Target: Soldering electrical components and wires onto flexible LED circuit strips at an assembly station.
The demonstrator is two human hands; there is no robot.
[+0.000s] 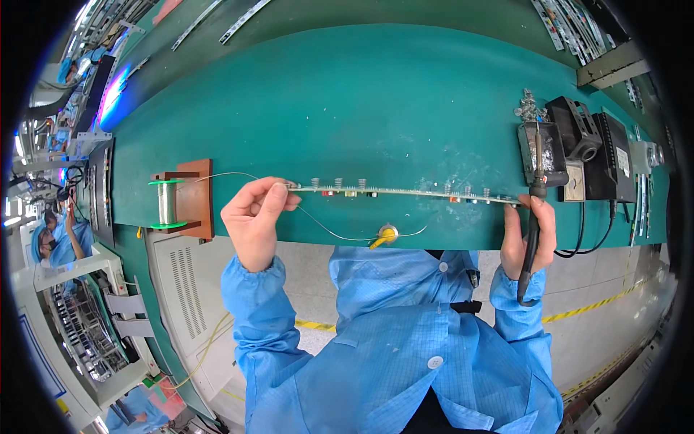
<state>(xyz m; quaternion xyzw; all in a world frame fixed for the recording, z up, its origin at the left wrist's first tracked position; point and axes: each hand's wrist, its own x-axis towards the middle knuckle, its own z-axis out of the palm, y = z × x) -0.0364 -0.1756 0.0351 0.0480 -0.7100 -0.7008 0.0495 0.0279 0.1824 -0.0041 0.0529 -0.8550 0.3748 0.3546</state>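
Observation:
Between my hands I hold a long, narrow circuit board (405, 191) edge-on above the green mat, with small springs and coloured parts along it. My left hand (256, 217) pinches its left end; a strand of solder wire (329, 230) also passes through these fingers, its free end curving below the board. The wire runs back to a spool (167, 204) on a brown stand (204, 199). My right hand (526, 235) grips the board's right end and also holds a soldering iron (533, 231), whose tip points away from me over a dark tray.
At the right stand the dark tray (555, 155), a black iron holder (576, 126) and a black box (614, 155) with cables. A pile of metallic scraps (530, 107) lies behind the tray. A yellow-wired round stud (387, 233) sits at the mat's front edge. Co-workers (65, 239) are at far left.

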